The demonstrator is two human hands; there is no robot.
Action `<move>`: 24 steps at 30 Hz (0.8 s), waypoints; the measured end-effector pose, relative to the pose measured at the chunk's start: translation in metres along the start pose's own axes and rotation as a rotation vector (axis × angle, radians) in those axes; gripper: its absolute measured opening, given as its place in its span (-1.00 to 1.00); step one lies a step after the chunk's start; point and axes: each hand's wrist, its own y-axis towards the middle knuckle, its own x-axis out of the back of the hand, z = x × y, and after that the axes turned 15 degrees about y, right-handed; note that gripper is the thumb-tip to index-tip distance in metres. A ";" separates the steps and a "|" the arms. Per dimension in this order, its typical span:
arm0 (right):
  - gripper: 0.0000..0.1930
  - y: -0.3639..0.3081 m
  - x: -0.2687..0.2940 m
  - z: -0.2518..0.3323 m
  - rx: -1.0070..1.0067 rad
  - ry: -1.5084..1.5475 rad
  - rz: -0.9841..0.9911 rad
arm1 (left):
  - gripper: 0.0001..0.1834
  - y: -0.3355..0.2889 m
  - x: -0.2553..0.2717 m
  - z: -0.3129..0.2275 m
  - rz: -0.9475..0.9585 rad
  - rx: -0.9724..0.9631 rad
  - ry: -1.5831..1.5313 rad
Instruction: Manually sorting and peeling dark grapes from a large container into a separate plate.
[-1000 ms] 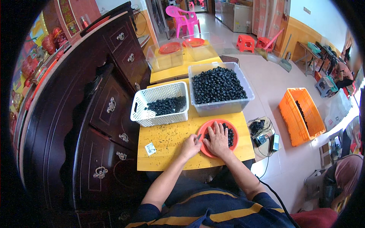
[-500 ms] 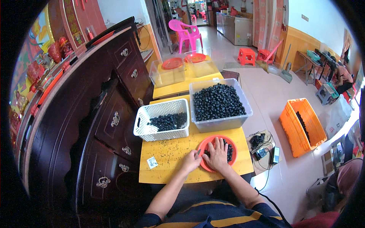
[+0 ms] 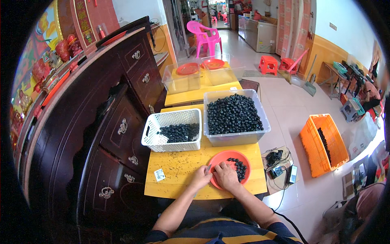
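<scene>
Here I see L hand (image 3: 200, 177) pinching slim tool (image 3: 208, 169); beside it, R hand (image 3: 227, 177) curls over red dish (image 3: 223, 155), grip unclear.

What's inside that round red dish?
Small dark round pieces lie in the red dish, mostly toward its right side. The right hand covers part of it; anything beneath is hidden.

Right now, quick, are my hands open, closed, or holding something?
Left hand: closed, holding a slim grey tool.
Right hand: curled over the red plate; whether it grips anything cannot be told.
</scene>
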 end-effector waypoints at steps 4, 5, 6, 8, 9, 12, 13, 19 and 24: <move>-0.73 0.003 -0.003 -0.007 -0.031 0.043 0.021 | -0.61 -0.001 0.002 -0.010 0.026 0.025 0.056; -0.73 0.005 -0.003 -0.004 -0.026 0.044 0.023 | -0.62 -0.001 0.002 -0.007 0.019 0.017 0.089; -0.73 0.006 -0.002 -0.002 -0.038 0.045 0.036 | -0.62 0.000 0.002 -0.003 0.012 0.009 0.123; -0.72 0.007 0.000 0.002 -0.049 0.047 0.048 | -0.62 0.001 0.002 0.001 0.002 0.003 0.128; -0.72 0.008 0.001 0.003 -0.065 0.056 0.072 | -0.62 0.000 0.001 0.001 -0.005 -0.005 0.133; -0.72 0.009 0.003 0.004 -0.082 0.052 0.097 | -0.66 -0.003 0.000 -0.003 -0.019 0.082 0.071; -0.73 0.009 0.003 0.004 -0.083 0.037 0.098 | -0.66 -0.004 0.001 -0.005 -0.019 0.084 0.071; -0.73 0.012 0.000 0.001 -0.071 0.056 0.102 | -0.70 -0.004 0.000 -0.002 -0.049 0.045 0.060; -0.74 0.014 0.010 -0.003 -0.125 0.113 0.006 | -0.75 -0.010 0.006 -0.018 -0.001 0.076 0.122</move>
